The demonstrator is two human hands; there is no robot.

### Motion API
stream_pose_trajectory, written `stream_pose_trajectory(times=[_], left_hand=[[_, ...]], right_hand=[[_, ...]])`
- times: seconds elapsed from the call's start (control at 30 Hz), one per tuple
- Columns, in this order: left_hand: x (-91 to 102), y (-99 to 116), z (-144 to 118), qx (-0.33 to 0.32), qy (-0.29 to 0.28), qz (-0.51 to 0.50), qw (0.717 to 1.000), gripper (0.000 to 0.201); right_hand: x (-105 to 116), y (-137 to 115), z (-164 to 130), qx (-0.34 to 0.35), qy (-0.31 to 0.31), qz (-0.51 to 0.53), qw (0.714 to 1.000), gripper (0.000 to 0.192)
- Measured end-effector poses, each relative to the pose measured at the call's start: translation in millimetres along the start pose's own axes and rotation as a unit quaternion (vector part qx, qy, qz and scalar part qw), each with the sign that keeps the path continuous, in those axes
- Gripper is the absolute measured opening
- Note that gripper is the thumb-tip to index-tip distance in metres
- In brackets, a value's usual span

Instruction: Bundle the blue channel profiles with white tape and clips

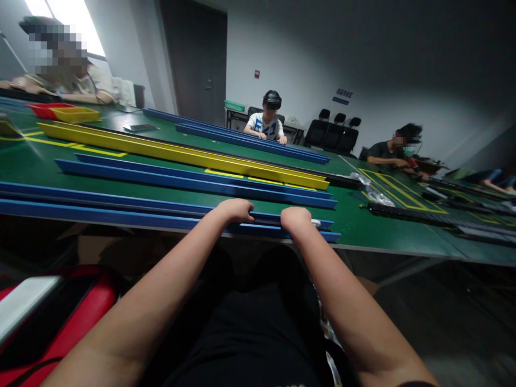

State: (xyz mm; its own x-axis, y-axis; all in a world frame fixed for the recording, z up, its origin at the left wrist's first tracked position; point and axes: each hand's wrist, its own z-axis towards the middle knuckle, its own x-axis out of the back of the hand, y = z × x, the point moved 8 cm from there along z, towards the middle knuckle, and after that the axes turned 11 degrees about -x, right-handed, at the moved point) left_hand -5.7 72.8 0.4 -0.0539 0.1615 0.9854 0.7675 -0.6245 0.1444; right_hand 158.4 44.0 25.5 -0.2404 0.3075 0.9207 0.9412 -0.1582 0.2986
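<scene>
Close to the table's near edge lies a long blue rail (121, 215), paired with a second blue rail (100, 196) just behind it. My left hand (237, 210) is over this pair with its fingers curled; what they hold, if anything, is hidden. A dark strip (266, 219) shows between the rails and between my hands. My right hand (296, 217) is closed like a fist over the right part of the rails, its fingers mostly out of sight. A small white piece (316, 223) sticks out just past it; whether I grip it is unclear.
Beyond lie another blue rail pair (193, 183), a long yellow rail (181, 153) and farther blue rails (258, 141) on the green table (350, 226). Black bars (407, 212) and clear plastic wrap (381, 196) lie right. Red (46, 110) and yellow trays (76, 114) stand left. Several people sit around.
</scene>
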Motion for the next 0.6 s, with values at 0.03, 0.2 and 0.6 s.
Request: stream_pose_trajectory(times=[0.03,0.2,0.6], left_hand=[[-0.2,0,0,0.002,-0.002,-0.001,1.0,0.041],[-0.5,0,2,0.016,-0.01,0.0,1.0,0.045],[4.3,50,29,0.0,-0.012,0.019,1.0,0.039]], right_hand=[[0,0,0,0.0,-0.002,0.001,1.0,0.035],[-1,1,1,0.0,-0.007,0.013,1.0,0.034],[-5,0,9,-0.001,-0.024,0.029,0.999,0.033]])
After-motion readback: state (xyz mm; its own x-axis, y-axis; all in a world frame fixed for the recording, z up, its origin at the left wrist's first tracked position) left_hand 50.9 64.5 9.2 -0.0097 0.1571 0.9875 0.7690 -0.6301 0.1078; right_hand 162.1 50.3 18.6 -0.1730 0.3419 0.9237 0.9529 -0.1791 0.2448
